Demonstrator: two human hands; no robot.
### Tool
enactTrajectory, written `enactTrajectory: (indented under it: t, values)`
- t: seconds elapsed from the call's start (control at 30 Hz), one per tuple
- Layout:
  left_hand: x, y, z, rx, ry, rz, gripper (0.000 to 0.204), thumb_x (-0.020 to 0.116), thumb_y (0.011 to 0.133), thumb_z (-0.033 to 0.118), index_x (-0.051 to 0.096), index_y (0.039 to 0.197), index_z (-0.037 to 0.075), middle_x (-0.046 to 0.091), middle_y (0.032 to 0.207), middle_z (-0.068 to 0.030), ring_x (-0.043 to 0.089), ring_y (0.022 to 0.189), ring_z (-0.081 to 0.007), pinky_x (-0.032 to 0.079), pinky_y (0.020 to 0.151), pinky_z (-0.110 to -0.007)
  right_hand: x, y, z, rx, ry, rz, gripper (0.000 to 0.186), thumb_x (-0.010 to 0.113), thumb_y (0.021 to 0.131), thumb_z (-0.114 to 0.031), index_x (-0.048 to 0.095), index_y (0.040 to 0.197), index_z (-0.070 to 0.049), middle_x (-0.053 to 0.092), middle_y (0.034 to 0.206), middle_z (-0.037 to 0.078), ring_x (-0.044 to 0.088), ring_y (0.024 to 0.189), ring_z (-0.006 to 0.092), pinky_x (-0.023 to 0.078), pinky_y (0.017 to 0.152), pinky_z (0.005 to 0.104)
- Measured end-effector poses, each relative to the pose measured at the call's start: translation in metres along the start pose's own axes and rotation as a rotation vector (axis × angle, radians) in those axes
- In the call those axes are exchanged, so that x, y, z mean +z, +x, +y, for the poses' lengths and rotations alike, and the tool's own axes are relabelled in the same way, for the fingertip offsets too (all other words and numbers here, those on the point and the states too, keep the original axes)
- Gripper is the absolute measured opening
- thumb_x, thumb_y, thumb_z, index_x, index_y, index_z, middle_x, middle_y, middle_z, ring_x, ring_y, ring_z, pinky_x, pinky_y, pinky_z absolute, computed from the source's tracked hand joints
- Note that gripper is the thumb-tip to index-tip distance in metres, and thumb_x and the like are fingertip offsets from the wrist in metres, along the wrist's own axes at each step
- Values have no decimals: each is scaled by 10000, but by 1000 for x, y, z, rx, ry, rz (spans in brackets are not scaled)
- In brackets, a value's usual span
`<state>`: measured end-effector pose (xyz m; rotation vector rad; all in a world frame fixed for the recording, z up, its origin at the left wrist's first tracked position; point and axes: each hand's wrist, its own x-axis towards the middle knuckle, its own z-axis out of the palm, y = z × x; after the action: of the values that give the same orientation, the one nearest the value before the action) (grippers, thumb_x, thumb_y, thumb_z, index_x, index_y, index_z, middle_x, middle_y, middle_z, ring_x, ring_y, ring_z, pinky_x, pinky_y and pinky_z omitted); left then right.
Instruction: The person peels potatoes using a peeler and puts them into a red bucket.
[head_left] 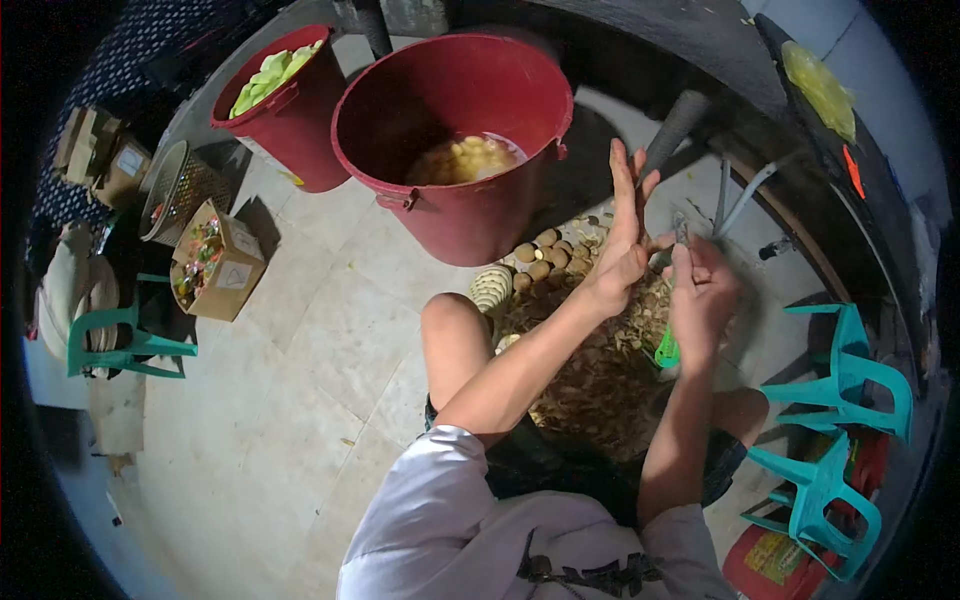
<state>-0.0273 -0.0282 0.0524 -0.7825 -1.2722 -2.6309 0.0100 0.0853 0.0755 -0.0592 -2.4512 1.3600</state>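
Note:
My left hand (624, 245) is raised above the peelings with its fingers stretched out, and it holds nothing that I can see. Close beside it on the right, my right hand (703, 290) is closed around a green-handled peeler (667, 350). The peeler's metal end sticks up past my fingers and is blurred, while the green end shows below the hand. Beneath both hands lies a heap of brown peelings (590, 395) between my bent legs. Several unpeeled potatoes (540, 270) sit at its far left edge, partly hidden by my left arm.
Ahead stands a big red bucket (480, 225) with peeled potatoes (465, 160) in liquid. Behind it on the left is another red bucket (315, 150) with pale green pieces. A cardboard box (235, 270) and a teal stool (130, 335) stand left; teal stools (845, 375) stand right.

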Motion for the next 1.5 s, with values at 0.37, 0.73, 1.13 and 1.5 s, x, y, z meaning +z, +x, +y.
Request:
enactTrajectory:
  t: [0.37,0.73,1.13,1.5]
  values:
    - [-3,-3,-22,166,450,-133,1311,412,626,897,-235,1436,96,-91,1519,-229,92,1391,-395,227,1062,-544,11,-12,22,-165,-88,32,148,582,843,-28,651,967,12,650,772,192,656,691,273,487,645,337]
    - [14,-1,-26,243,411,-143,1235,485,719,759,-168,1437,-4,-62,1512,-253,116,1385,-401,260,1060,-503,-10,-7,24,4,15,29,168,589,854,-48,637,989,40,681,793,132,643,689,159,480,645,288]
    - [23,4,-14,30,79,73,1300,511,536,908,-201,1449,315,-18,1535,-78,166,1367,-322,384,975,-526,-26,4,28,118,68,69,193,618,859,-85,648,1013,27,688,804,155,678,680,177,516,615,301]
    - [24,-2,-27,227,305,-54,1368,451,443,962,-221,1441,311,-31,1532,-148,234,1329,-382,423,921,-538,-13,-6,13,-160,34,130,157,589,807,-16,642,951,15,646,819,194,645,761,355,495,668,390]
